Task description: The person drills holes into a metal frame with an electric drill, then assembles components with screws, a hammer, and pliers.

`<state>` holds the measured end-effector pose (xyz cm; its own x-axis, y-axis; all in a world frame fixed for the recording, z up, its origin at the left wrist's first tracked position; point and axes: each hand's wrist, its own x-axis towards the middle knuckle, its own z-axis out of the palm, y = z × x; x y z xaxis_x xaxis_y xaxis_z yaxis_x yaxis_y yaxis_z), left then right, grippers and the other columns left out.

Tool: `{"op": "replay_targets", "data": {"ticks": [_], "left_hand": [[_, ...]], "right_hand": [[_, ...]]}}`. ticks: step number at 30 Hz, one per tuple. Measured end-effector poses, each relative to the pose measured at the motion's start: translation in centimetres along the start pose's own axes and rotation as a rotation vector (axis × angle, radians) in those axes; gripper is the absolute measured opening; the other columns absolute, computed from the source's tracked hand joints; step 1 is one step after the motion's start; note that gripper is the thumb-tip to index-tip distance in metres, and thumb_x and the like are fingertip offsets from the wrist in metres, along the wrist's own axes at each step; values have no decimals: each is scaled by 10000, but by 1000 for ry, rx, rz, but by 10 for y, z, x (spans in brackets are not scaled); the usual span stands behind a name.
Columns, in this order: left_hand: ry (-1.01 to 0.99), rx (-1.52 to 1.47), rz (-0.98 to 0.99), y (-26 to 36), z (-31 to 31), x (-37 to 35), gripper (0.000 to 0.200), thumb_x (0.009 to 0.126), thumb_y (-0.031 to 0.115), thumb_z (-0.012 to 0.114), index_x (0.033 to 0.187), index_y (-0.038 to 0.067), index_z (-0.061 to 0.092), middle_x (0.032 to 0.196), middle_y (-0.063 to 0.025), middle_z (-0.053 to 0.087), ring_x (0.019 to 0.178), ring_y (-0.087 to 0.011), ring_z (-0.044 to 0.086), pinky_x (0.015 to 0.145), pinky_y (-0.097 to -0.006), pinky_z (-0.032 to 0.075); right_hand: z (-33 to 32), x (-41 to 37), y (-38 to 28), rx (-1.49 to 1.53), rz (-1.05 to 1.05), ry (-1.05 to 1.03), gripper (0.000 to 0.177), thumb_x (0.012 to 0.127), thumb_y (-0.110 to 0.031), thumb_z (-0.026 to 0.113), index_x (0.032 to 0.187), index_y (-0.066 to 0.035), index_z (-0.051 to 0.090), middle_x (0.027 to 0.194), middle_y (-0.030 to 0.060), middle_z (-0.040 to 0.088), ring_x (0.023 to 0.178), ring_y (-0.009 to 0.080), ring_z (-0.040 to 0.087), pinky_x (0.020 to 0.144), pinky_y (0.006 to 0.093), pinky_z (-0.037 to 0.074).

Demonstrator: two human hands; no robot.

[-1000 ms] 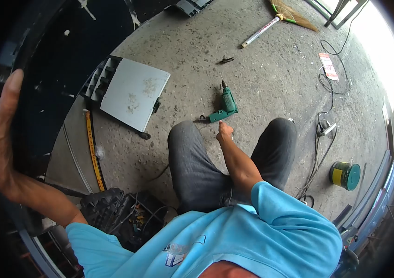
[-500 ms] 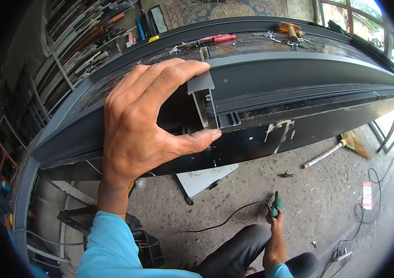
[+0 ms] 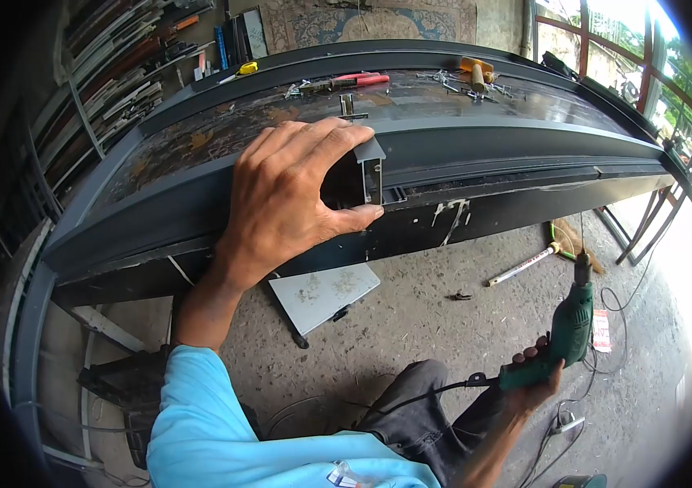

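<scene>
My left hand (image 3: 281, 187) pinches a short grey metal profile piece (image 3: 371, 153), thumb below and fingers on top. Its hollow, box-like end faces right, and it sits against the near dark grey frame rail (image 3: 509, 148). Down at the right, my right hand (image 3: 535, 390) is wrapped around the handle of a green power drill (image 3: 571, 325). The drill points upward with a thin bit in its chuck, apart from the rail. Its black cord (image 3: 435, 390) trails left across my lap.
On the tabletop (image 3: 411, 110) lie red-handled pliers (image 3: 362, 80), a hammer (image 3: 477, 77) and scattered screws. A yellow tape measure (image 3: 248, 68) is at the back. Below, the floor holds a white panel (image 3: 326, 293), a broom (image 3: 525, 267) and cables. Profiles fill a rack (image 3: 118, 89) at left.
My right hand has raised the drill from low near the floor, and it now points up. My left hand still grips the profile piece at the rail. The view has shifted.
</scene>
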<state>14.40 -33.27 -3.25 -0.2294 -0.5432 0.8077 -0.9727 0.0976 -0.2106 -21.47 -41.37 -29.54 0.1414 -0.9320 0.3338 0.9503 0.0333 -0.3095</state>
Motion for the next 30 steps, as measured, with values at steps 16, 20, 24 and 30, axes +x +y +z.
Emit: {"op": "replay_targets", "data": {"ticks": [16,20,24,30], "left_hand": [[38,43,39,-2,4,-2,698,546,370,862,1148,133,598,1136,-93,641,1011,-271,622,903,-409,485],[26,40,24,0,2,-1,699,549,362,861,1161,147,600,1144,-99,639,1011,-275,624,897,-411,490],[22,71,37,0,3,-2,702,552,360,857,1176,162,605,1153,-107,635,1018,-281,622,896,-414,493],[-2,98,56,1,0,-3,722,551,388,846,1190,150,609,1176,-119,627,1041,-293,616,914,-419,485]], "right_hand": [[117,-73,-3,-963,-270,-316,445,788,-175,652,1113,96,512,940,189,606,641,263,607,581,380,501],[139,-57,-3,-1062,-371,-364,440,789,-156,648,1122,96,511,924,187,606,637,262,606,576,376,498],[150,-44,-2,-1100,-424,-396,435,790,-137,645,1131,97,510,908,185,606,633,261,605,570,372,496],[157,-37,-2,-1133,-461,-420,429,792,-109,640,1145,97,508,883,181,605,626,259,604,562,366,492]]}}
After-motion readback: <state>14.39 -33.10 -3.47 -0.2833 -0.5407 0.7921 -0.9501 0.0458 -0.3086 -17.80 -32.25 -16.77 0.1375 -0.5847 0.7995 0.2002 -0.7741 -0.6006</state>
